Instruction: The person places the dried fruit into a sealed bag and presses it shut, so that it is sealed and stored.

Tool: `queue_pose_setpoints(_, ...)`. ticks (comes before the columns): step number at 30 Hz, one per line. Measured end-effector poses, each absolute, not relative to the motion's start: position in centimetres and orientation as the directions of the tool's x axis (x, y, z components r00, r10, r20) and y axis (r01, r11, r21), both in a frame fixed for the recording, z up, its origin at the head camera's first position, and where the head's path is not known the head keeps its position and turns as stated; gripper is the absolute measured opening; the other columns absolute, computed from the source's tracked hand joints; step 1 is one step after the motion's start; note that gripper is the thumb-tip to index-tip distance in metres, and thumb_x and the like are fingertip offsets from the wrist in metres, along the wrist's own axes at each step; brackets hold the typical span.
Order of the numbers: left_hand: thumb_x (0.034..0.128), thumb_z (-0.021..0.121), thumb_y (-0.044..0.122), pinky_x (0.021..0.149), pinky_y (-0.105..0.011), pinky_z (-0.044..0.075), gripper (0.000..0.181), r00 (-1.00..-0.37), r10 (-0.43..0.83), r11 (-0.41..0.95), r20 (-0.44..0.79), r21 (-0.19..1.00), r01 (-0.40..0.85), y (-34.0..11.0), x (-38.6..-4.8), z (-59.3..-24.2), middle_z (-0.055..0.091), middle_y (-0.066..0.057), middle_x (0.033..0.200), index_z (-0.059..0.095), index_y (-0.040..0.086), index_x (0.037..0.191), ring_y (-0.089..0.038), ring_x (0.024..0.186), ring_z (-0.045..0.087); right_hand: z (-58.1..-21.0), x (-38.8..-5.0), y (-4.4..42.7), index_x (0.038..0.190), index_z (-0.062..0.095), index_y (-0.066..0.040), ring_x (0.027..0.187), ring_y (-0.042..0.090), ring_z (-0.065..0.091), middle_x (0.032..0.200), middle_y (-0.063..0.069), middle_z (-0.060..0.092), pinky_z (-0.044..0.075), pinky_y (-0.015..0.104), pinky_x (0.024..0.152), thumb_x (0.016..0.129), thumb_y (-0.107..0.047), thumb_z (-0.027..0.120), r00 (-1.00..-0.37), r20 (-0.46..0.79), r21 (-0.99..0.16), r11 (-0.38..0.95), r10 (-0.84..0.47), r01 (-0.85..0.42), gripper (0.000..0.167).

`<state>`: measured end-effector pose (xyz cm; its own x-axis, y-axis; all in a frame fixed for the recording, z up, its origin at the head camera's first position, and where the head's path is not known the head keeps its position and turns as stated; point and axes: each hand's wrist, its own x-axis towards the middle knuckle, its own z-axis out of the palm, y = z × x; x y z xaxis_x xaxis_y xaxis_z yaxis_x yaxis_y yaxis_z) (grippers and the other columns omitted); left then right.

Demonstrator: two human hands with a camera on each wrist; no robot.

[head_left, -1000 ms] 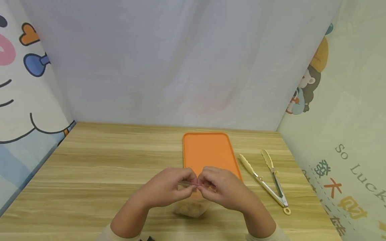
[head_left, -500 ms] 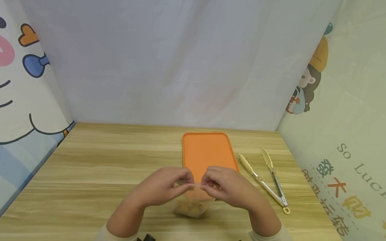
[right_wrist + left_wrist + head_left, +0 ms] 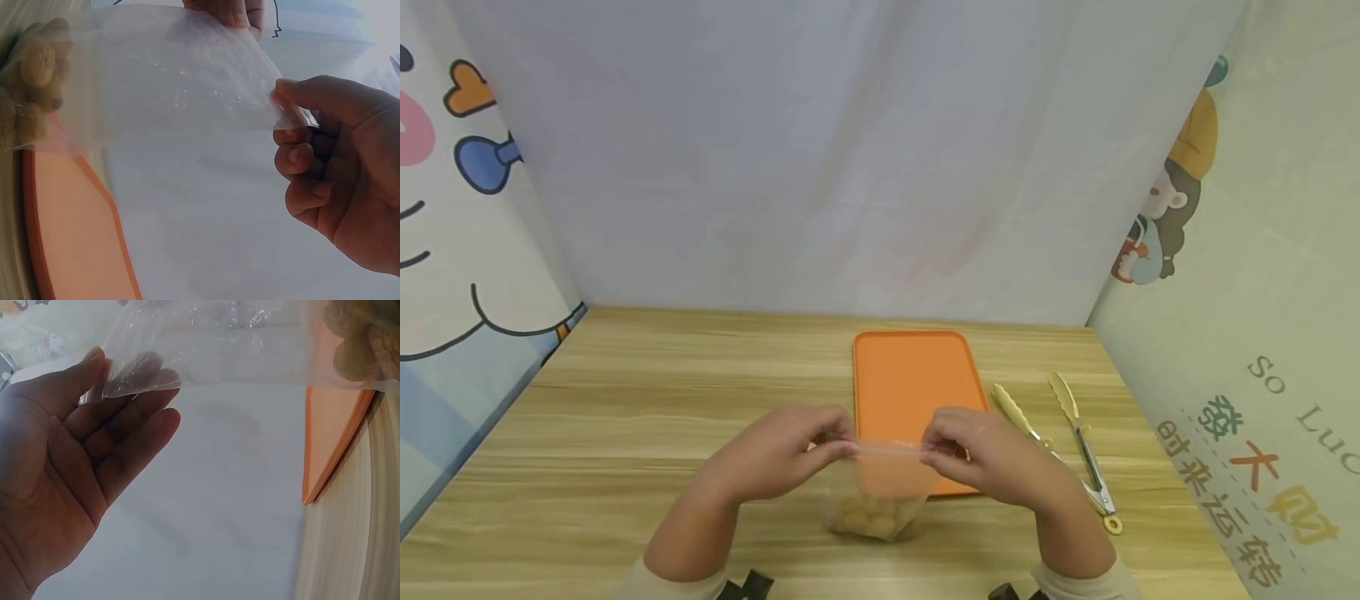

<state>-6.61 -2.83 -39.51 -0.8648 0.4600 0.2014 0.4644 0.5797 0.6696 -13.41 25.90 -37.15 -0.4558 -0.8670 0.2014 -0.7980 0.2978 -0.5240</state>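
Observation:
A clear plastic bag (image 3: 883, 475) stands upright at the front middle of the table, with several walnuts (image 3: 37, 65) gathered in its bottom. My left hand (image 3: 775, 454) pinches the left corner of its top edge between thumb and fingers. At the opposite corner, my right hand (image 3: 992, 454) pinches the same edge, and the bag's top is stretched straight between them. The left wrist view shows the left thumb on the film (image 3: 212, 356), the lower fingers loosely bent. In the right wrist view the other fingers (image 3: 306, 194) curl below the pinch.
Behind the bag lies an orange tray (image 3: 917, 375), partly seen through the film. Spread metal tongs (image 3: 1092, 454) with cream tips lie to the right, one arm partly hidden by my right hand. A pale curtain (image 3: 790, 167) rises behind the table (image 3: 685, 400).
My hands have moved apart along the bag's top edge, left hand leftward and right hand rightward. The bag is more fully in view, and its top edge now spans between the hands.

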Motion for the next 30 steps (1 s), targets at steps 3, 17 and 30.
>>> queue_pose_setpoints(3,0.0980,0.055,0.042,0.073,-0.025,0.052,0.016,-0.871,0.447,0.600,0.203,0.655,0.460,-3.2,-6.7,-39.5,0.066,0.013,0.088,0.062,0.027,0.097,-0.001,0.080,0.059,-37.1,-13.7,26.3,0.091,0.059,-0.025,0.068,0.001,0.044,0.078,-0.014,0.050,0.044,0.019,0.059,0.100,-0.029,0.058,-0.479,0.166,-0.545,0.325,-0.862,-0.773,0.010)
queue_pose_setpoints(17,0.0966,0.061,0.035,0.059,-0.023,0.045,0.013,-0.894,0.399,0.638,0.202,0.639,0.429,-4.3,-6.9,-39.6,0.056,0.014,0.073,0.057,0.026,0.087,-0.002,0.062,0.046,-37.4,-14.8,27.4,0.091,0.058,-0.025,0.064,0.001,0.042,0.078,-0.015,0.051,0.043,0.020,0.059,0.099,-0.028,0.059,-0.511,0.167,-0.527,0.361,-0.843,-0.769,0.009)
queue_pose_setpoints(30,0.0993,0.057,0.032,0.070,-0.030,0.055,0.017,-0.841,0.525,0.364,0.129,0.860,0.359,-5.3,-5.7,-37.5,0.068,0.003,0.085,0.060,0.019,0.089,-0.012,0.072,0.064,-36.8,-14.4,27.0,0.099,0.059,-0.019,0.081,0.008,0.065,0.090,-0.004,0.068,0.055,0.027,0.067,0.103,-0.021,0.051,-0.422,0.150,-0.742,0.180,-0.894,-0.646,0.009)
